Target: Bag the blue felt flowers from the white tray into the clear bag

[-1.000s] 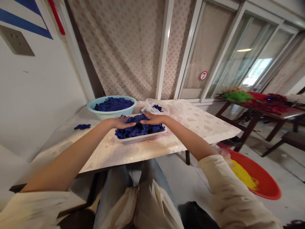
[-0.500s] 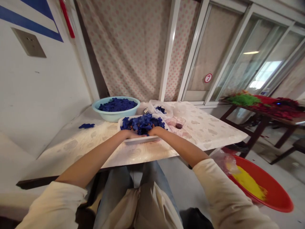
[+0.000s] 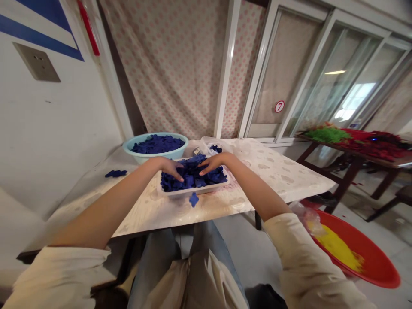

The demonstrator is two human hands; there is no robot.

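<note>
A white tray [image 3: 175, 194] on the table holds a heap of dark blue artificial flower petals [image 3: 188, 182]. My left hand [image 3: 171, 166] reaches over its left side, thumb and fingers apart, touching the top of the heap. From the right my right hand [image 3: 213, 162] rests on the petals with thumb and fingers spread; some fingertips of both hands are hidden among the blue pieces. One loose blue flower piece [image 3: 193, 199] is just in front of the tray's near wall.
Behind the tray to the left stands a light blue basin [image 3: 180, 152] full of blue petals. A small blue pile [image 3: 116, 173] lies on the left. A clear plastic bag [image 3: 206, 143] sits behind the tray. A red basin [image 3: 380, 270] with yellow material is low at the right.
Both hands have risen from deep at the tray's near side to the top of the heap, fingers now spread. A loose blue piece has appeared in front of the tray.
</note>
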